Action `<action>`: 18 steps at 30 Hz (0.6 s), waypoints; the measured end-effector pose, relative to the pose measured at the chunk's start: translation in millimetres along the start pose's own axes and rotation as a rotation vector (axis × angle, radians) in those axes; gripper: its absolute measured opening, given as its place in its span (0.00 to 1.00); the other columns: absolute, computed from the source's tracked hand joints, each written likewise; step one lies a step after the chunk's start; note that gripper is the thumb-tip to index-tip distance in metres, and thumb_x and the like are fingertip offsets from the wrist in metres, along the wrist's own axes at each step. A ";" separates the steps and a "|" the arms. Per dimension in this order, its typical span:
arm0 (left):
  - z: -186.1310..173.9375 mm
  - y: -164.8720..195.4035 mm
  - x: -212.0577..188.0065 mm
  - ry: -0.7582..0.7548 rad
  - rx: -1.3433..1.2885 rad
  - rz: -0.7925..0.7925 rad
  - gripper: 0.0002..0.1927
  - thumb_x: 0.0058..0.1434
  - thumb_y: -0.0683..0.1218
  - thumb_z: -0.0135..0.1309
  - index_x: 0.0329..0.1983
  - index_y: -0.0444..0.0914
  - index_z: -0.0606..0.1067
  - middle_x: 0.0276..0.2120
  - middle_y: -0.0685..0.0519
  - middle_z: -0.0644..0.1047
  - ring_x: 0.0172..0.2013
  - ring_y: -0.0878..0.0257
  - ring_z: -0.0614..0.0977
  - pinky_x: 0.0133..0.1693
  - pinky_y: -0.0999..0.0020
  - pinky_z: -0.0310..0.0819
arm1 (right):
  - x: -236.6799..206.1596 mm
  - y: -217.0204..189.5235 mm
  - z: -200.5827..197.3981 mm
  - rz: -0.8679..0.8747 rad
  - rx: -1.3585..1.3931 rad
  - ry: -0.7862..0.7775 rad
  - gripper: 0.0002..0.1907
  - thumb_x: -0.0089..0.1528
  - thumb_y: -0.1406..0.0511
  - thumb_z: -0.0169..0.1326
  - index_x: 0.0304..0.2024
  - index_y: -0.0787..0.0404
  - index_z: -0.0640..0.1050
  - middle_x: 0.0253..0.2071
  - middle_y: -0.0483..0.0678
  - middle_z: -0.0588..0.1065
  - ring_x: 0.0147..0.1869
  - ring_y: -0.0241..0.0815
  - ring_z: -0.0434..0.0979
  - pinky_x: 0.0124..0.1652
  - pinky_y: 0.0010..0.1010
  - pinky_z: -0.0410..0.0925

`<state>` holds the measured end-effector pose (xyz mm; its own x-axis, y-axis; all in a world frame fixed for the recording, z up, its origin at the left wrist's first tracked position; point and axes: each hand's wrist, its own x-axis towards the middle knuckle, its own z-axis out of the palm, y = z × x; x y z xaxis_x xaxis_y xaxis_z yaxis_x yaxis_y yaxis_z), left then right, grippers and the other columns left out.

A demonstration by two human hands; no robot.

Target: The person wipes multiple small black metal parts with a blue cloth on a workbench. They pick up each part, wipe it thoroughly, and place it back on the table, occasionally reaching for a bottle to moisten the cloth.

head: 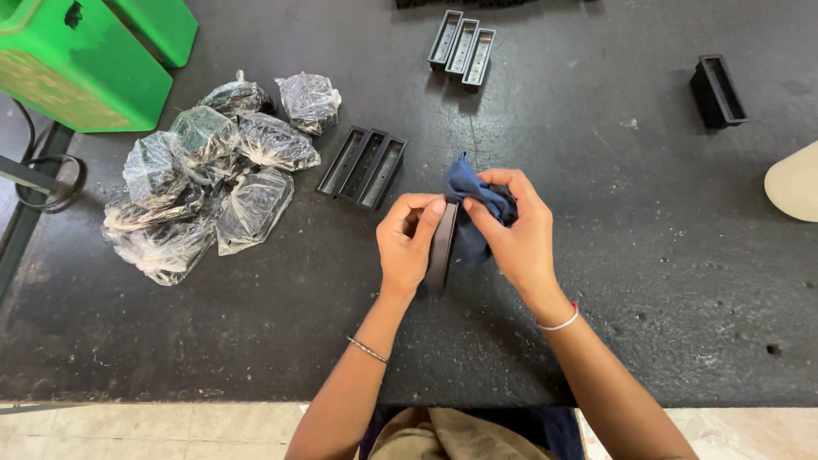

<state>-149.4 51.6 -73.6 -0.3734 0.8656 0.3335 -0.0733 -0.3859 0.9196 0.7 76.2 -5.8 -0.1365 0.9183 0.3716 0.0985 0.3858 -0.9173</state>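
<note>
My left hand point(407, 243) grips a narrow black plastic tray point(440, 251) held on edge above the dark worktable point(596, 281). My right hand point(511, 230) pinches a crumpled blue cloth point(467, 192) and presses it against the tray's side. Both hands meet near the middle of the table, just right of a group of three joined black trays point(362, 167) lying flat.
Several clear plastic bags point(204, 183) with dark contents are piled at the left. Green bins point(81, 60) stand at the far left corner. Three more black trays point(462, 49) lie at the back, a single one point(717, 90) at the back right, and a pale rounded object point(794, 181) at the right edge.
</note>
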 end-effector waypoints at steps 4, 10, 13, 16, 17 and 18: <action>-0.5 -1.0 1.0 -0.007 -0.066 -0.013 0.07 0.69 0.43 0.58 0.44 0.33 0.78 0.35 0.60 0.79 0.35 0.76 0.76 0.38 0.81 0.70 | 0.3 -0.4 -0.8 -0.066 0.051 -0.019 0.13 0.62 0.71 0.62 0.48 0.64 0.77 0.45 0.44 0.78 0.51 0.31 0.76 0.52 0.23 0.69; -3.1 -2.6 2.5 0.024 -0.004 -0.010 0.08 0.70 0.44 0.58 0.44 0.34 0.79 0.34 0.61 0.77 0.33 0.77 0.72 0.36 0.81 0.67 | 5.0 11.8 -1.8 0.039 -0.156 0.035 0.13 0.61 0.70 0.63 0.47 0.64 0.78 0.40 0.42 0.79 0.44 0.32 0.77 0.46 0.24 0.70; -5.6 5.8 7.5 0.113 0.011 -0.106 0.12 0.74 0.48 0.55 0.47 0.35 0.81 0.31 0.61 0.73 0.31 0.77 0.69 0.34 0.80 0.64 | 14.1 23.5 -9.9 0.086 0.028 0.043 0.14 0.62 0.70 0.62 0.49 0.64 0.76 0.43 0.43 0.77 0.46 0.32 0.76 0.48 0.24 0.71; -16.1 23.7 12.8 -0.033 -0.277 -0.386 0.12 0.69 0.51 0.52 0.47 0.39 0.78 0.33 0.59 0.79 0.31 0.74 0.78 0.33 0.77 0.74 | 20.1 31.8 -14.2 0.165 0.367 0.059 0.13 0.69 0.68 0.55 0.56 0.63 0.72 0.48 0.43 0.75 0.50 0.31 0.74 0.51 0.24 0.70; -16.1 28.8 12.6 -0.087 -0.226 -0.414 0.12 0.69 0.50 0.53 0.48 0.40 0.78 0.33 0.59 0.80 0.30 0.74 0.78 0.31 0.77 0.74 | 21.0 32.9 -13.8 0.141 0.371 0.061 0.14 0.70 0.68 0.53 0.58 0.63 0.71 0.51 0.44 0.74 0.52 0.31 0.73 0.53 0.25 0.69; -16.3 33.6 11.2 -0.140 -0.175 -0.443 0.12 0.68 0.50 0.53 0.49 0.41 0.77 0.32 0.59 0.80 0.29 0.73 0.78 0.30 0.77 0.74 | 20.6 33.2 -13.1 0.120 0.376 0.063 0.14 0.72 0.68 0.51 0.60 0.63 0.70 0.53 0.44 0.74 0.54 0.31 0.73 0.55 0.25 0.68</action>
<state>-171.1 43.2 -42.3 -0.1441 0.9885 -0.0460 -0.3555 -0.0083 0.9346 14.0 109.0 -26.7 -0.0841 0.9629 0.2563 -0.2591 0.2272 -0.9388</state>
